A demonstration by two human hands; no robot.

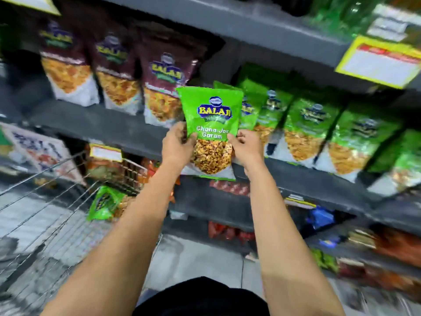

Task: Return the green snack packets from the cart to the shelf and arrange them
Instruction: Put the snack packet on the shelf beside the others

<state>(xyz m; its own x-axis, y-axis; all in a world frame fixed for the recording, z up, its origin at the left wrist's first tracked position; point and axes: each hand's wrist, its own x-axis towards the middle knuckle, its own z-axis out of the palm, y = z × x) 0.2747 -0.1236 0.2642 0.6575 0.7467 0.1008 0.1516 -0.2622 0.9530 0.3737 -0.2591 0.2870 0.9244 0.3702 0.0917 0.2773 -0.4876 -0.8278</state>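
1. Both hands were up on one green snack packet (210, 124), held upright in front of the shelf (98, 124), its printed face towards the camera and sharp enough to read.
2. The left hand (176, 145) gripped the packet's left edge, thumb across the front, fingers (182, 135) curled in; the rest of them sat behind the bag, out of sight.
3. The right hand (245, 147) pinched the right edge the same way, thumb on the front, fingers tucked behind the packet.
4. The packet's bottom corners were partly covered by the wrists, and it hid the shelf lip directly behind it.
5. Just behind its top, another green bag (247, 103) peeked out, mostly covered. To the right ran a row of green packets (312, 131) standing on the shelf, smeared by blur, labels unreadable.
6. On the left of the shelf stood maroon packets (114, 74), also soft; only the brand badge came through.
7. Down left, the wire cart (45, 201) was cut off by the frame edge, with one more green packet in the cart (103, 202) lying crumpled against its wall, print illegible.
8. Lower shelves on the right were a blur of red and blue packs (319, 218).
9. A yellow price tag (378, 62) hung top right, its text too blurred to read.
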